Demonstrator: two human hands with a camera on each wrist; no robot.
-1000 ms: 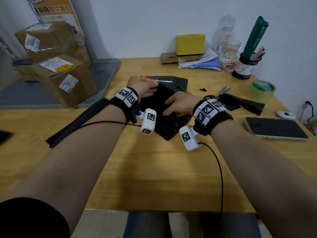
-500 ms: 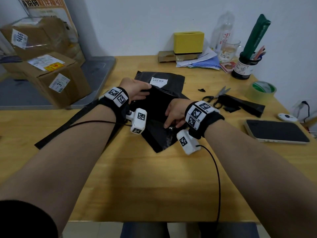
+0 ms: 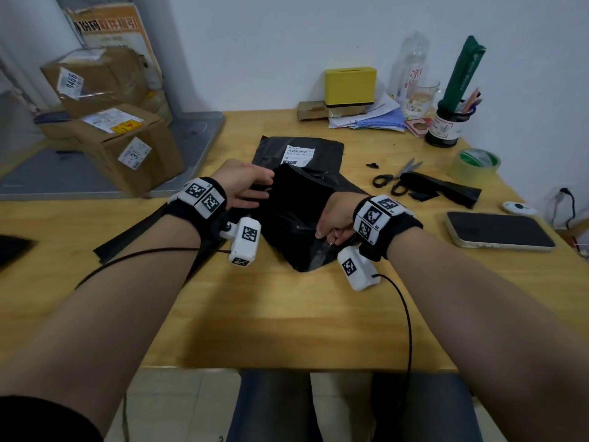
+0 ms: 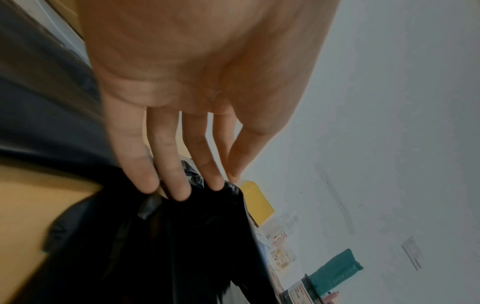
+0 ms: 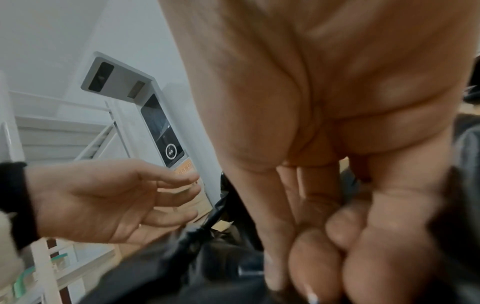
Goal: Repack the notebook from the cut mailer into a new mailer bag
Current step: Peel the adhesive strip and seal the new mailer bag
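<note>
A black mailer bag [image 3: 296, 205] stands bunched up off the wooden table [image 3: 287, 314] between my hands. My right hand [image 3: 331, 226] pinches its near right side with curled fingers; the right wrist view shows those fingers [image 5: 311, 257] closed on black plastic [image 5: 221, 277]. My left hand [image 3: 266, 188] is at the bag's upper left edge, its straight fingers [image 4: 182, 185] touching the rim [image 4: 194, 236]. A second black mailer [image 3: 325, 148] with a white label lies flat just behind. No notebook shows in any view.
Scissors [image 3: 395, 178] and black offcuts [image 3: 446, 189] lie to the right, with a tape roll [image 3: 475, 162] and a phone [image 3: 497, 231]. A long black strip [image 3: 134, 231] lies to the left. Cardboard boxes [image 3: 127, 148] stand at far left; a yellow box [image 3: 350, 86] and pen holder [image 3: 446, 126] line the wall.
The bag lay flatter under both hands and now stands bunched up. My left hand came off the far edge near the label and straightened its fingers. My right hand curled onto the bag's near side.
</note>
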